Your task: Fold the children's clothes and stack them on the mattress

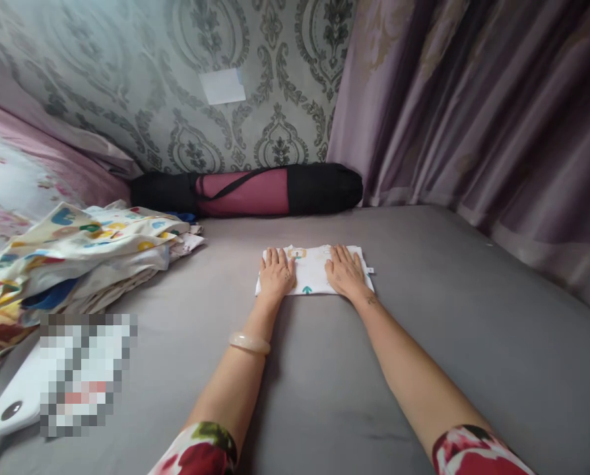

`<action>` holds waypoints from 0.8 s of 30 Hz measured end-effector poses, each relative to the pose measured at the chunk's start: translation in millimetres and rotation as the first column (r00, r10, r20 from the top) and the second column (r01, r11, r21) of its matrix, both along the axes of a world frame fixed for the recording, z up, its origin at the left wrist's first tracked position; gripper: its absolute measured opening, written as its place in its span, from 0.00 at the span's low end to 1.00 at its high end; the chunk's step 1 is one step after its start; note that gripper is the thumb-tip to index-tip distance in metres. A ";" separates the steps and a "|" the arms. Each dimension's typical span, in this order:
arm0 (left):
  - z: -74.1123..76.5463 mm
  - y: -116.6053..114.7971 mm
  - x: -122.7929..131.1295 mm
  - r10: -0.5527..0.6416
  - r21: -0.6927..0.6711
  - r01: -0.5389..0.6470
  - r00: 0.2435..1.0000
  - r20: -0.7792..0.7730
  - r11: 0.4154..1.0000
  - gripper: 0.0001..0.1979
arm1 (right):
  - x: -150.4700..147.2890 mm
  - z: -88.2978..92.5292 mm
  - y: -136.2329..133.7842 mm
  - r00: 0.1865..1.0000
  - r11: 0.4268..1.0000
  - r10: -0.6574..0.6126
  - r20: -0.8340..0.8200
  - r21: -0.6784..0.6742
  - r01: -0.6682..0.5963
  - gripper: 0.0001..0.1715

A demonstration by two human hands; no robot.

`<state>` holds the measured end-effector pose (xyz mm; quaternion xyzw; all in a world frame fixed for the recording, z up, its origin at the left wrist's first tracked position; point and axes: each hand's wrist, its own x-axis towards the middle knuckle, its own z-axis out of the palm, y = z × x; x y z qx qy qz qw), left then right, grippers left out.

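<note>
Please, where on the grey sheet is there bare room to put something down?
The widest free patch of grey sheet lies right of the folded white cloth, up to the purple curtain, bar a tiny pale speck. A narrower strip runs between the cloth and the long bag. Left is crowded: a fabric pile and, nearer, a white object.

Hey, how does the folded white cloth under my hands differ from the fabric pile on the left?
The folded cloth is a neat, flat rectangle; the fabric pile is loose and rumpled. The folded cloth takes up less room than the fabric pile. Your left hand and right hand press flat on the folded cloth; neither touches the fabric pile. Both show colored prints.
</note>
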<state>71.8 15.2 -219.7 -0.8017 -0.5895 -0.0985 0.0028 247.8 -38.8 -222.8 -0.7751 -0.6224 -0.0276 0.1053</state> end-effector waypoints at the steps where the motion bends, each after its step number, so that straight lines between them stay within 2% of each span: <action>1: -0.1 0.1 0.0 0.000 0.001 0.000 1.000 0.002 1.000 0.30 | -0.5 1.1 -0.5 1.000 1.000 -0.001 -0.005 -0.007 0.001 0.32; 5: 1.0 1.7 -1.0 -0.007 0.014 0.007 1.000 0.020 1.000 0.29 | 0.7 8.3 -3.0 0.998 0.999 0.003 -0.059 -0.041 -0.006 0.32; 9: 4.2 4.2 -5.1 -0.006 0.009 0.006 0.999 0.043 1.000 0.30 | 12.2 14.3 -5.3 0.997 1.000 -0.007 -0.081 -0.007 0.007 0.32; 14: 0.5 6.4 -13.3 -0.021 -0.020 0.022 0.998 0.053 1.000 0.30 | 26.7 7.7 -6.7 0.997 0.999 -0.046 -0.059 -0.024 0.044 0.34; 19: -3.2 9.8 -18.0 -0.046 -0.045 0.049 0.996 0.072 0.998 0.29 | 27.6 2.8 -6.1 0.998 0.999 -0.042 -0.045 -0.022 0.041 0.34; 24: -4.2 23.5 -34.6 -0.178 -0.086 0.187 0.979 0.100 0.979 0.28 | 37.8 6.9 -5.6 0.996 0.997 -0.020 -0.090 -0.078 0.013 0.35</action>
